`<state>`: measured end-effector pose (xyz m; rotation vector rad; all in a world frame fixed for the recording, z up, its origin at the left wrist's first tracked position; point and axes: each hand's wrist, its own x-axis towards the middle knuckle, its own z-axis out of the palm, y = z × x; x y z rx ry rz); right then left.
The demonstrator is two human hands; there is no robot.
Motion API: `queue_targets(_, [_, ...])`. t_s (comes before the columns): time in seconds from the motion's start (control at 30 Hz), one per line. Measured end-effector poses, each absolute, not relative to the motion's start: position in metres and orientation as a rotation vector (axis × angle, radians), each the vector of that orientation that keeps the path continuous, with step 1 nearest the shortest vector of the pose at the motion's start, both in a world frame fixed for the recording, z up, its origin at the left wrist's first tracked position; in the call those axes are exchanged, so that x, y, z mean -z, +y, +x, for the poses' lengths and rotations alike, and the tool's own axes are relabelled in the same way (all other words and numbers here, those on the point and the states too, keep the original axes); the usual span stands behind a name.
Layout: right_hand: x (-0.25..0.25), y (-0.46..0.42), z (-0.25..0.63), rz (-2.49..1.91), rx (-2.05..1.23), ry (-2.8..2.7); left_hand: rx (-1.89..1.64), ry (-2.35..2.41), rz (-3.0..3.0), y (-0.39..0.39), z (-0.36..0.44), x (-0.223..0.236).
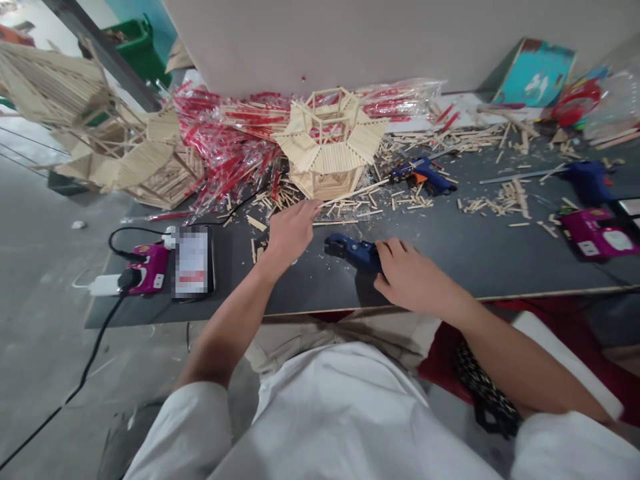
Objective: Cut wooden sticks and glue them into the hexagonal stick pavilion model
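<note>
My right hand is wrapped round a blue cutter tool that lies on the dark table, its jaws pointing left. My left hand reaches forward, fingers together at a thin wooden stick lying just in front of a small pavilion model built of wooden sticks. Whether the fingers pinch the stick or only touch it, I cannot tell. Loose cut sticks are scattered round both hands.
A phone and a magenta power strip with cables lie at the left. Red-wrapped stick packets and larger stick structures fill the back left. A blue glue gun, another and a magenta box sit right.
</note>
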<state>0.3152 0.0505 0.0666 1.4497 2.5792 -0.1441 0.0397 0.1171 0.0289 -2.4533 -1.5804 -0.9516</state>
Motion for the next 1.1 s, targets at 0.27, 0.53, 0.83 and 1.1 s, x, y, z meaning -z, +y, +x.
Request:
queue_targets(0.27, [-0.071, 0.076, 0.323, 1.723, 0.855, 2.470, 0.899, -1.764, -2.554, 0.118, 0.040, -0.025])
queue_targets(0.53, [-0.077, 0.079, 0.319, 1.829, 1.353, 2.364, 0.929, -1.702, -2.505, 0.112, 0.048, -0.028])
queue_targets(0.83, [-0.076, 0.071, 0.299, 1.907, 1.456, 2.431, 0.879, -1.514, -2.582, 0.105, 0.054, -0.029])
queue_targets(1.1, [-0.076, 0.054, 0.280, 2.082, 1.160, 2.546, 0.838, -1.468, -2.546, 0.100, 0.058, -0.031])
